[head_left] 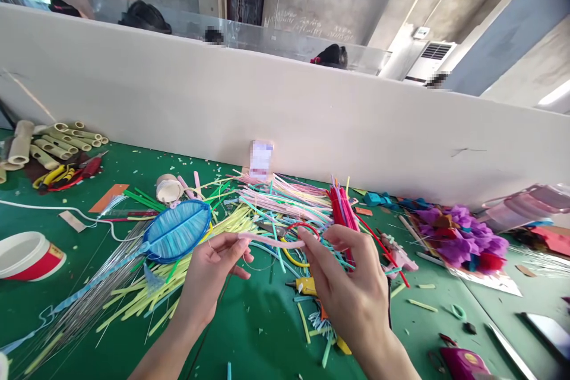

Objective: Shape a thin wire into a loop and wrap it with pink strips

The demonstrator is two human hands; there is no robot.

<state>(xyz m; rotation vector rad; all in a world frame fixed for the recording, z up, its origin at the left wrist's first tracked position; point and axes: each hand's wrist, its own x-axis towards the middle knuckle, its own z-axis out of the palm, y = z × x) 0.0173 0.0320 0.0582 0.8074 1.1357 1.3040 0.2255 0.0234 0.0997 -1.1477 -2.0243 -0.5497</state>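
Note:
A pale pink pipe cleaner (272, 242) stretches between my hands above the table, sagging slightly in the middle. My left hand (212, 270) pinches one end between thumb and fingers, its lower fingers curled loosely. The other end is gripped by the fingertips of my right hand (351, 279). A thin wire loop hangs by my left fingers; where it begins is unclear. Behind my hands lie bundled pink pipe cleaners (285, 200) and yellow-green ones (133, 303). A yellow glue gun (305, 285) is partly hidden by my right hand. Left of my hands rests a blue leaf-shaped piece (178, 230).
On the green table (253, 332) stand a red-and-white paper cup (31, 255) and bamboo tubes (66, 142), with pliers (56, 177) nearby. Purple flowers (463, 234) and a magenta tool (465, 362) lie right. A white partition (285, 101) runs behind; people's heads show beyond.

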